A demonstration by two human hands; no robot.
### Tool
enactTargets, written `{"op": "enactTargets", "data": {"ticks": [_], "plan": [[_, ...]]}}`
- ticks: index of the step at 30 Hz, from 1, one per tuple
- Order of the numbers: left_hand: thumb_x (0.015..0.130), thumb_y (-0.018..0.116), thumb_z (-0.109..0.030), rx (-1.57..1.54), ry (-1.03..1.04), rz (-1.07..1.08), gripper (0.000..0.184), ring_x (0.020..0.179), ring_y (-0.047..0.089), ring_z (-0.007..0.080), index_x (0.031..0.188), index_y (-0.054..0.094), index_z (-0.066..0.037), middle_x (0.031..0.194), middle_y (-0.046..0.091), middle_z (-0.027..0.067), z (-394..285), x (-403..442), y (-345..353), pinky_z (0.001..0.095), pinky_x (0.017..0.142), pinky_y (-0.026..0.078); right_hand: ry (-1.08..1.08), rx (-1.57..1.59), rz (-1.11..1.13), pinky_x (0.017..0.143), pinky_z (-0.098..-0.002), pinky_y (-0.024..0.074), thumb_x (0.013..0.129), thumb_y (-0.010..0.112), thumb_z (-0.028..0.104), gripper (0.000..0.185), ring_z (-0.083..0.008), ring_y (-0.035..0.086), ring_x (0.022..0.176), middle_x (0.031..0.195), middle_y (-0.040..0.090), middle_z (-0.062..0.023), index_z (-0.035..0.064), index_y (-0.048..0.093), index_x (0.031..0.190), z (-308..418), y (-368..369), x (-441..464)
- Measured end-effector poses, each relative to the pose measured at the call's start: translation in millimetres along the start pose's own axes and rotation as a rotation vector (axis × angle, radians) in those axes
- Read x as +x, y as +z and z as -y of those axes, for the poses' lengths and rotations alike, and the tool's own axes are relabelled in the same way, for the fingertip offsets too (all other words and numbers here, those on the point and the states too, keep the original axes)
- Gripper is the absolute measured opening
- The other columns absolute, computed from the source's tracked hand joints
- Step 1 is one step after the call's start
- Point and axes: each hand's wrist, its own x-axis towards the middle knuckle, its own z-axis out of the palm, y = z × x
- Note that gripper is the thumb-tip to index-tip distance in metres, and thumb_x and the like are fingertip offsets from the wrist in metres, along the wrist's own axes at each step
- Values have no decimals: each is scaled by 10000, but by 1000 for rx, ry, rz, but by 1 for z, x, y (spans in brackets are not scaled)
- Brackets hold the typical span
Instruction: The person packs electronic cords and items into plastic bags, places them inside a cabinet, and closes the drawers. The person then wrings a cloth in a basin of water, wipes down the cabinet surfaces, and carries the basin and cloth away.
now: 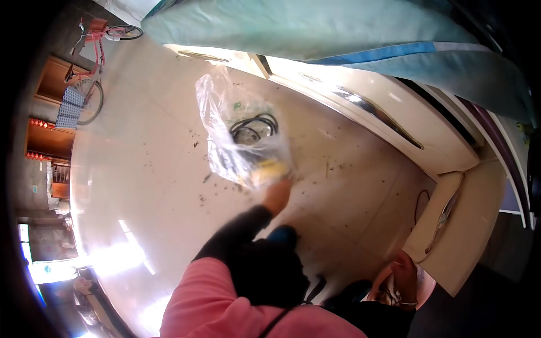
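Our left hand (pixel 277 196) touches the near end of a clear plastic bag (pixel 217 129) over the floor (pixel 152 141), its fingers too blurred for us to tell their grip; inside show 1 coiled black cable (pixel 266 119) and something yellow (pixel 271 169). Our right hand (pixel 403 276) is at a pink tub (pixel 427 289), finger hold unclear. We judge the bag light, limp and slippery, best held by a gathered fold

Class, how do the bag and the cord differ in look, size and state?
The bag is see-through with green print, while the cord is dark.
The bag is larger; the cord takes up only part of it.
The bag is loosely crumpled, whereas the cord is looped in a coil.
The bag surrounds the cord.
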Motion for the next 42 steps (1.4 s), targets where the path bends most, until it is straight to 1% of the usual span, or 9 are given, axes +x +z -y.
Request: {"op": "enactTargets", "data": {"ticks": [3,11,16,18,23,30,35,38,42], "plan": [[760,526,-50,-31,-84,92,136,763,642,344,871,596,-11,882,636,207,8,1,7,426,664,524,-57,92,-65,687,-340,474,741,605,146,391,-252,594,794,924,598,-152,15,549,1105,-28,10,0],[687,600,-178,-360,-46,122,134,735,613,350,774,582,-78,725,625,143,-28,9,-34,415,661,491,11,-56,66,658,-315,463,741,642,122,403,-199,575,745,798,589,-101,40,548,1124,-4,6,-15],[754,600,-82,-186,103,-729,59,602,609,265,800,564,-87,669,597,90,6,78,-115,354,519,484,-76,-7,60,658,-312,462,748,637,114,419,-196,568,736,804,585,-102,41,535,1147,-14,7,-19],[745,601,-92,-55,95,-822,66,687,623,285,792,557,-77,719,620,111,39,97,-142,386,575,493,-80,-12,66,662,-315,462,751,630,118,422,-202,568,738,808,584,-101,37,529,1153,-13,5,-19],[773,558,-126,329,-359,40,179,882,645,297,909,651,-57,921,659,135,100,101,-140,395,748,514,79,-133,197,736,-281,460,795,535,87,338,-158,568,850,931,594,-111,-9,532,1119,29,-3,-21],[778,513,-112,306,-306,-8,167,817,648,294,834,666,-81,836,660,136,109,95,-120,391,695,519,10,-127,136,736,-287,454,796,523,107,329,-183,572,835,920,592,-122,-17,532,1101,16,1,-26],[779,627,-353,17,119,-519,352,811,614,297,949,616,-45,864,634,129,87,83,-138,375,722,492,29,-47,175,740,-261,456,792,557,81,356,-153,570,833,931,588,-86,-25,520,1130,1,6,-20],[694,694,-470,90,57,-100,500,841,614,275,988,600,-76,844,635,120,69,62,-142,370,740,473,34,-36,154,731,-256,458,787,578,76,383,-144,570,828,944,583,-80,-34,512,1149,16,8,-21],[693,696,-251,355,106,71,254,864,607,269,877,612,-99,805,627,102,85,59,-126,414,771,426,54,-2,155,743,-289,470,786,624,144,433,-177,567,847,959,588,-96,-10,501,1172,5,8,-19]]}}
